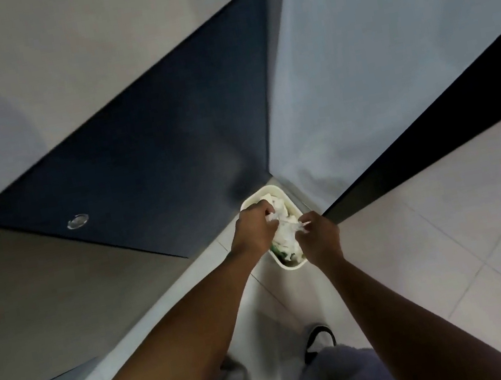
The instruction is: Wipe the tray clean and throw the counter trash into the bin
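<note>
A small cream bin (pixel 276 190) stands on the floor in the corner between the counter and a wall panel. It holds crumpled white paper trash (pixel 286 237) with something green lower down. My left hand (pixel 254 227) hangs over the bin's left side and pinches a bit of the white trash. My right hand (pixel 319 236) is over the bin's right side, its fingers pinching another bit of the same white trash. The tray is out of view.
A dark blue cabinet front (pixel 143 161) with a round knob (pixel 78 221) runs under the pale counter (pixel 54 73) at the left. A light panel (pixel 385 48) rises at the right. My feet (pixel 319 340) stand on the tiled floor (pixel 454 254).
</note>
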Action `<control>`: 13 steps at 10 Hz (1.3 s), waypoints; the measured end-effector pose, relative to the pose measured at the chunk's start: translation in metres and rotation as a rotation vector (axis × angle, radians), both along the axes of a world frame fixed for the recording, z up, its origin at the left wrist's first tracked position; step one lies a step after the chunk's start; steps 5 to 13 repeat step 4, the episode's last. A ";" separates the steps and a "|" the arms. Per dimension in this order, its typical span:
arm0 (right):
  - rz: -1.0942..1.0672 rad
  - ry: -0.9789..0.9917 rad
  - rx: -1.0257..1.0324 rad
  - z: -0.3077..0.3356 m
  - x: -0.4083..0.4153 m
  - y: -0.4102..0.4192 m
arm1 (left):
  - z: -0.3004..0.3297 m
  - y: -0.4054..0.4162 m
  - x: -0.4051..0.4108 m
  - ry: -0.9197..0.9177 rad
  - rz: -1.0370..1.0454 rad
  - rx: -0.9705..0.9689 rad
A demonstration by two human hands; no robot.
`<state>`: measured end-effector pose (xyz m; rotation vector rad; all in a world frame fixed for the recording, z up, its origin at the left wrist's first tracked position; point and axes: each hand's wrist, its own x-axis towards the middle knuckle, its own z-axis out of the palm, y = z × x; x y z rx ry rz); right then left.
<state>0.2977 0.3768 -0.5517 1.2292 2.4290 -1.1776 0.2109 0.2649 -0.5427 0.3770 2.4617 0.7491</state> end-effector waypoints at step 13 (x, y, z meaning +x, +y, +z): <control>0.130 0.021 0.066 -0.094 0.005 -0.012 | -0.106 -0.008 -0.014 0.005 -0.159 -0.061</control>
